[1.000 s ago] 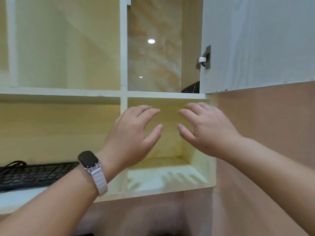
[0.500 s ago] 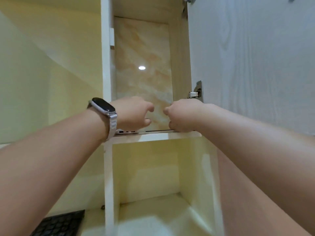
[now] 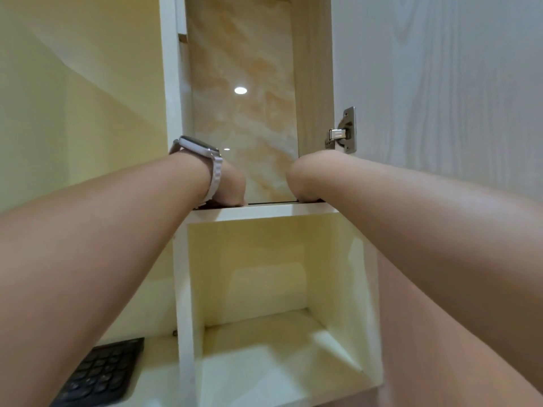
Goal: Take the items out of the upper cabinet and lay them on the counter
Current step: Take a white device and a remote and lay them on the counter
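Note:
A thin, flat dark item (image 3: 271, 203) lies on the shelf (image 3: 264, 212) of the upper right cabinet compartment; only its front edge shows as a narrow line. My left hand (image 3: 232, 186), with a watch on the wrist, reaches over the shelf edge onto the item's left end. My right hand (image 3: 301, 180) does the same at the item's right end. Both hands bend downward into the compartment, so their fingers are hidden and I cannot tell whether they grip the item.
A black keyboard (image 3: 100, 374) lies on the lower left shelf. The open cabinet door (image 3: 440, 83) hangs at the right on a metal hinge (image 3: 343, 133). Below the shelf is a cream compartment (image 3: 264, 289) with nothing visible inside.
Both hands rose from the lower compartment to the upper shelf, then pushed farther in over the flat item. The view tilted upward.

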